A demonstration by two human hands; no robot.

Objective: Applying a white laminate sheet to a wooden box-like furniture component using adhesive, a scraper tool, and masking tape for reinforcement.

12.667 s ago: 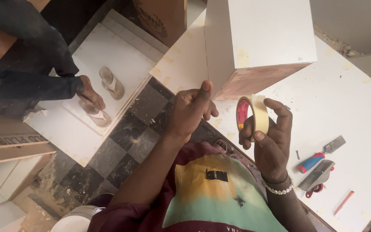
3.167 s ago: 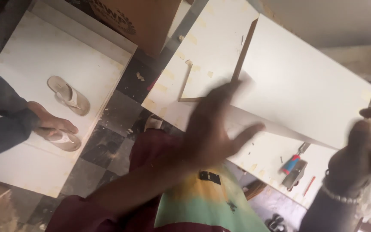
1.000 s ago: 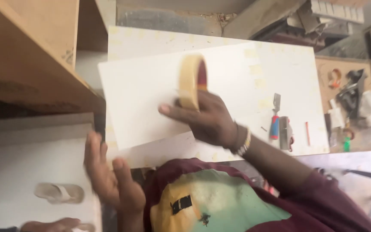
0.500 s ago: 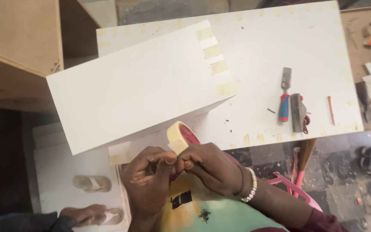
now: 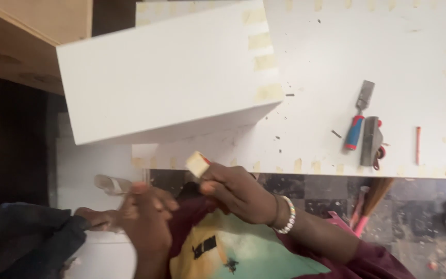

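My right hand (image 5: 236,191) grips a roll of beige masking tape (image 5: 197,164) close to my chest, just below the front edge of a white worktable (image 5: 336,62). My left hand (image 5: 145,214) is beside it, lower left, blurred, fingers pinched together; I cannot make out a tape end in them. A white box-shaped cabinet (image 5: 166,72) stands on the table above my hands, with strips of tape along its right edge.
On the table's right lie a chisel with a red and blue handle (image 5: 358,116), a grey metal tool (image 5: 371,135) and a red pencil (image 5: 417,144). Another person's foot in a sandal (image 5: 107,185) and dark trouser leg (image 5: 21,232) rest on a white board, lower left. Brown wooden panels (image 5: 32,36) stand upper left.
Both hands stayed at my chest with the tape roll. My left hand has moved left and down, away from the roll. The view has shifted slightly.
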